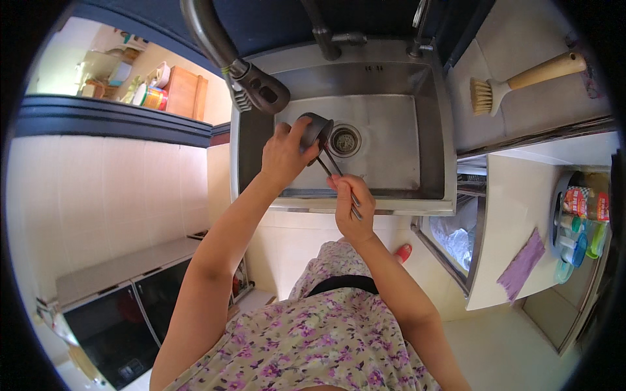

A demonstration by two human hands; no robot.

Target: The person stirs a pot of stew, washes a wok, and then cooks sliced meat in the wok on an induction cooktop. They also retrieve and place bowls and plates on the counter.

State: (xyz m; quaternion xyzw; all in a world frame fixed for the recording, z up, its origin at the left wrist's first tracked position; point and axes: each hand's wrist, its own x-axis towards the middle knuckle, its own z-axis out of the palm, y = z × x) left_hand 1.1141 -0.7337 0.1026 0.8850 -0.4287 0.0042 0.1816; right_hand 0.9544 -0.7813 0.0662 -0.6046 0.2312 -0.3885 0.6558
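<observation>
My left hand [285, 154] grips a small dark bowl or cup [315, 131], tilted on its side with its opening towards the right, above the left part of the stainless steel sink [381, 168]. My right hand [355, 205] is closed around a pair of dark chopsticks or similar slim utensils [337, 167]. Their far ends reach the bowl's rim; whether they touch inside it is hard to tell. Just right of the bowl lies the round drain strainer [345, 141] in the sink floor. What the bowl holds cannot be seen.
A pull-out faucet head [266, 90] hangs above the sink's left back corner. Two smaller metal taps stand on the back rim. At the right, a wooden-handled brush [533, 80] lies on the grey counter. Below it are a purple cloth [523, 266] and an open cabinet or drawer.
</observation>
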